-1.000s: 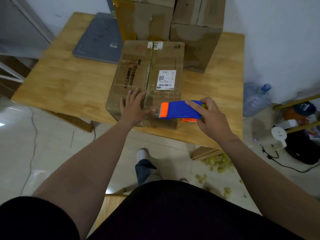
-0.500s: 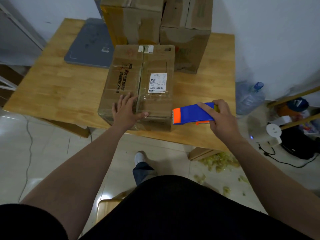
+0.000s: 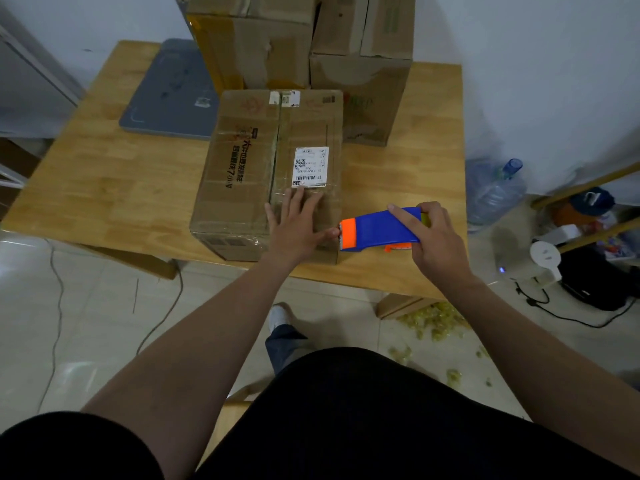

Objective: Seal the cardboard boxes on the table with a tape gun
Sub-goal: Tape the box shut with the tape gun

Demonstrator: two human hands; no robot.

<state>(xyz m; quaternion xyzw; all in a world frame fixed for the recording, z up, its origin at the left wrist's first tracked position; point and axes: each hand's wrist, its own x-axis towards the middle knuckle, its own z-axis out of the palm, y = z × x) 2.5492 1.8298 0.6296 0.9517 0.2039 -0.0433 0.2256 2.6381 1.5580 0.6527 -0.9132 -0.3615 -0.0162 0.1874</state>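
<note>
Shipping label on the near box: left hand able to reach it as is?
Probably yes. The left hand lies flat on the near box, fingertips right at the shipping label's near edge, and nothing covers the label.

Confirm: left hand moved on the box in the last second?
Yes. The left hand moved right across the centre seam of the box, to just below the shipping label.

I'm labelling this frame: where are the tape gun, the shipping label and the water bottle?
tape gun [image 3: 371,231], head view, blue body.
shipping label [image 3: 310,167], head view, its middle.
water bottle [image 3: 495,192], head view, clear side.
</note>
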